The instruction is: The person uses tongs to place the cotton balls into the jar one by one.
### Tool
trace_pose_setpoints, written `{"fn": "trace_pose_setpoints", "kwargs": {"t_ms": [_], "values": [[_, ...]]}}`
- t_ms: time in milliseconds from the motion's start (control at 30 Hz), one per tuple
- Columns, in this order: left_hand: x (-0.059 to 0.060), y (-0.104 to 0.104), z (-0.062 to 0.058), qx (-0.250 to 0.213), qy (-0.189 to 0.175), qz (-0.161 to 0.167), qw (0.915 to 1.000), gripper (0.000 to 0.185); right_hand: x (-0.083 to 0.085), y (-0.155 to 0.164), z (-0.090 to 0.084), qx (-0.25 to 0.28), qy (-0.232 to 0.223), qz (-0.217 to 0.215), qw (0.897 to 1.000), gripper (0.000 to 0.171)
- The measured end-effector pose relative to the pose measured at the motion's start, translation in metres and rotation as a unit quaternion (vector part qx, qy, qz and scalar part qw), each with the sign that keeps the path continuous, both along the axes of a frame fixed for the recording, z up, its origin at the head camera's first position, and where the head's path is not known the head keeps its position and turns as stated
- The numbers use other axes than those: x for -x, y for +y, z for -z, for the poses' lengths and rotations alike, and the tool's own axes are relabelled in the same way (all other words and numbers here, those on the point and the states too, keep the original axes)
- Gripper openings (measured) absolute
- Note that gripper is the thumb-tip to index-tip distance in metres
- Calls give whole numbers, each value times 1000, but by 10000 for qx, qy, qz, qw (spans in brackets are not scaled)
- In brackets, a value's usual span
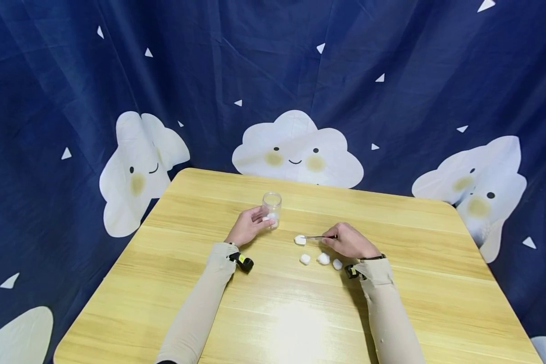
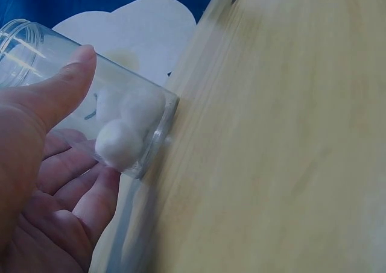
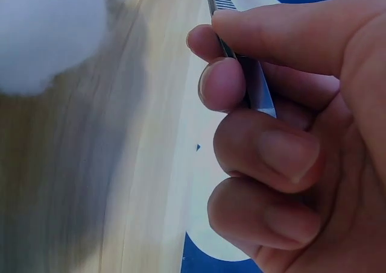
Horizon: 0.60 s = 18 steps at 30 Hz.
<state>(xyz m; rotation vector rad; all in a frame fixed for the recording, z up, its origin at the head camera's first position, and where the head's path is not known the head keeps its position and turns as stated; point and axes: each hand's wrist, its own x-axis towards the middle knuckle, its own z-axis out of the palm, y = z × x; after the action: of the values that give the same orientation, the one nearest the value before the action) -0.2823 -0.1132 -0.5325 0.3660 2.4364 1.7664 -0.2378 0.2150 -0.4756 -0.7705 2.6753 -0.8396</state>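
My left hand [image 1: 247,227] holds a clear jar [image 1: 272,200] upright on the table, thumb on one side and fingers round the other. Several white cotton balls [image 2: 120,143] lie at the bottom of the jar, and its threaded mouth has no lid. Between thumb and fingers, my right hand [image 1: 351,241] pinches metal tweezers [image 3: 260,91]. The tips of the tweezers point left and meet a cotton ball [image 1: 300,240] to the right of the jar. In the right wrist view those tips are out of frame.
Three more cotton balls, a left one [image 1: 305,259], a middle one [image 1: 323,258] and a right one [image 1: 337,264], lie in a row on the wooden table [image 1: 273,298], near my right wrist. Behind the table hangs a dark blue curtain [image 1: 273,60] with cloud prints.
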Motion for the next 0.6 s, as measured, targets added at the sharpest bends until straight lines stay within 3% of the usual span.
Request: {"fn": "trace_pose_setpoints", "kwargs": {"t_ms": [600], "values": [[1, 0, 1, -29, -42, -13, 10000, 66, 0, 3, 1, 33, 236, -24, 9997, 18]]}}
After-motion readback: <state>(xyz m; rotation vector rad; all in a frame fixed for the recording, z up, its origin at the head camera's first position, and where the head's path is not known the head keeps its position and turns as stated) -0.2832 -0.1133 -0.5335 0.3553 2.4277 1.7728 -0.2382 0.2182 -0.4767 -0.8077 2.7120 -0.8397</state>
